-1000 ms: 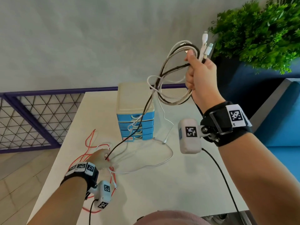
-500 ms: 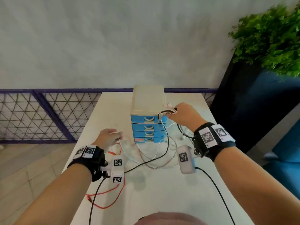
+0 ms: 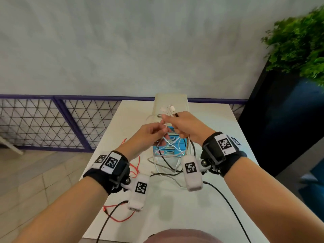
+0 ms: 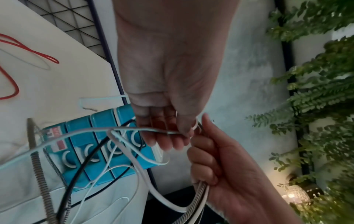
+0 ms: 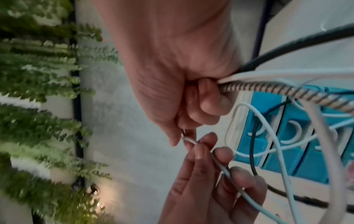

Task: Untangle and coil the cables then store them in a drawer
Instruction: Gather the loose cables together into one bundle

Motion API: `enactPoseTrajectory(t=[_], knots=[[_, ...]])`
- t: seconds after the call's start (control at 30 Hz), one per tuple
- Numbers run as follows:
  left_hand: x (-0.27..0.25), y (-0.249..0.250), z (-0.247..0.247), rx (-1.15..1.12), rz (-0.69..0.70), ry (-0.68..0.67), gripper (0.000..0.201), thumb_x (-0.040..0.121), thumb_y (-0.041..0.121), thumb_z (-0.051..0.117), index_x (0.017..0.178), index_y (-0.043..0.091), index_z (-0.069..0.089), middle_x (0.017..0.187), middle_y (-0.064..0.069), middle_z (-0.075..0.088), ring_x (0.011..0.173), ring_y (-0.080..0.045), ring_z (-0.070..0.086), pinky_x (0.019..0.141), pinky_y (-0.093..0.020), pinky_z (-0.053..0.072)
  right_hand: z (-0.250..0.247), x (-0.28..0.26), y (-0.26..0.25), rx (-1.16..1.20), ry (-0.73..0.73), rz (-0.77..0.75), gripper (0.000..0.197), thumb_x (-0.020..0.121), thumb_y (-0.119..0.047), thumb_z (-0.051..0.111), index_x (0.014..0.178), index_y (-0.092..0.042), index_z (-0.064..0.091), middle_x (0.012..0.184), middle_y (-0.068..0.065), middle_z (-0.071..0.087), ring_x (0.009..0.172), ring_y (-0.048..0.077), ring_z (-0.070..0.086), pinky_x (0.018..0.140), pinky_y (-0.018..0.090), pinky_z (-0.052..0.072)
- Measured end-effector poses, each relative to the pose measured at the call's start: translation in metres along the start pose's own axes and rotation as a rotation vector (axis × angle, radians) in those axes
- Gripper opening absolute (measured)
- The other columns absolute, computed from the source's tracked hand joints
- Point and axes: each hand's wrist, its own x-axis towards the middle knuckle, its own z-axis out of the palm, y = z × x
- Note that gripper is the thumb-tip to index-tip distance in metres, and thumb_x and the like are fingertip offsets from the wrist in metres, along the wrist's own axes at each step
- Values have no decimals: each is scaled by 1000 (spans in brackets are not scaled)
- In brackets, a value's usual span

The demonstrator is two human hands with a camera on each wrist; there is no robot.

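Above the table, my right hand (image 3: 182, 125) grips a bundle of tangled cables: a braided one (image 5: 268, 89), a black one (image 5: 287, 50) and white ones. Their plugs (image 3: 168, 109) stick up past its thumb. Close beside it, my left hand (image 3: 150, 135) pinches a thin white cable (image 5: 229, 174) between thumb and fingers (image 4: 172, 144). The loops hang down over the blue drawers (image 3: 168, 146) of a small cream drawer unit (image 3: 171, 102), all shut. A red cable (image 3: 119, 220) lies loose on the table at the left.
The white table (image 3: 210, 120) ends at a purple mesh railing (image 3: 61, 123) behind and to the left. A dark planter with green plants (image 3: 298, 50) stands at the right. Black wrist-camera leads (image 3: 228, 204) trail across the near part of the table.
My right hand came down from high in the air with the cable bundle to just above the drawer unit. My left hand rose off the table and took hold of a white cable.
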Motion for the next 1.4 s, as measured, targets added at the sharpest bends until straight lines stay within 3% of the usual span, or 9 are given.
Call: enactPoseTrajectory(t=[0.13, 0.27, 0.43, 0.6, 0.7, 1.0, 1.17, 1.27, 1.4], knots=[[-6, -10, 1, -127, -70, -62, 24, 100, 18, 41, 106, 9, 63, 91, -4, 68, 73, -11, 64, 77, -27, 55, 4, 1, 7, -108, 28, 3, 27, 85, -32, 68, 69, -17, 53, 51, -4, 37, 41, 11, 30, 39, 21, 26], [-4, -3, 2, -508, -217, 16, 38, 104, 27, 27, 120, 5, 54, 105, -12, 65, 92, -19, 64, 82, -30, 56, 7, -6, 13, -257, -39, 18, 26, 86, -35, 66, 74, -13, 58, 55, -3, 39, 43, 10, 33, 40, 20, 28], [15, 4, -16, -974, -330, 286, 43, 103, 27, 27, 80, 5, 55, 81, -11, 59, 78, -21, 58, 67, -33, 55, 3, -16, 25, -335, -142, 40, 27, 81, -32, 73, 78, -13, 53, 52, -3, 33, 42, 11, 27, 39, 20, 23], [30, -8, -47, -1116, -424, 497, 40, 102, 15, 19, 70, 8, 42, 57, -6, 46, 58, -15, 43, 68, -33, 47, -18, -27, 35, -424, -179, 113, 31, 80, -32, 73, 70, -16, 49, 55, -2, 33, 44, 12, 25, 41, 22, 22], [35, -21, -69, -1093, -433, 588, 40, 97, 5, 10, 66, 13, 35, 35, -2, 37, 42, -13, 32, 58, -29, 42, -30, -34, 42, -446, -189, 172, 30, 81, -31, 74, 71, -15, 51, 54, -3, 35, 43, 11, 25, 41, 21, 21], [34, -33, -75, -665, -386, 570, 36, 104, 25, 22, 72, 15, 35, 57, 0, 29, 50, -12, 17, 51, -22, 23, -44, -41, 76, -386, -129, 343, 30, 77, -36, 75, 78, -12, 56, 56, -2, 36, 43, 12, 25, 41, 23, 21], [29, -17, -50, -543, -340, 453, 24, 100, 21, 42, 85, 9, 56, 58, -1, 49, 51, -10, 47, 56, -23, 51, -44, -36, 70, 170, 110, 255, 30, 98, -36, 49, 84, -11, 56, 57, -5, 30, 41, 6, 22, 36, 17, 16], [22, 1, -31, -498, -283, 350, 17, 98, 18, 47, 95, 10, 61, 61, 1, 60, 55, -9, 62, 60, -24, 56, -38, -31, 62, 571, 76, 200, 27, 103, -27, 40, 80, -15, 46, 55, -6, 28, 36, 3, 20, 34, 15, 14], [3, 26, -1, -372, -190, 184, 13, 97, 12, 50, 98, 8, 62, 70, -1, 65, 58, -9, 66, 61, -24, 58, -17, -26, 49, 709, 95, 97, 26, 104, -26, 37, 87, -11, 50, 59, -3, 52, 44, 6, 43, 40, 16, 36]])
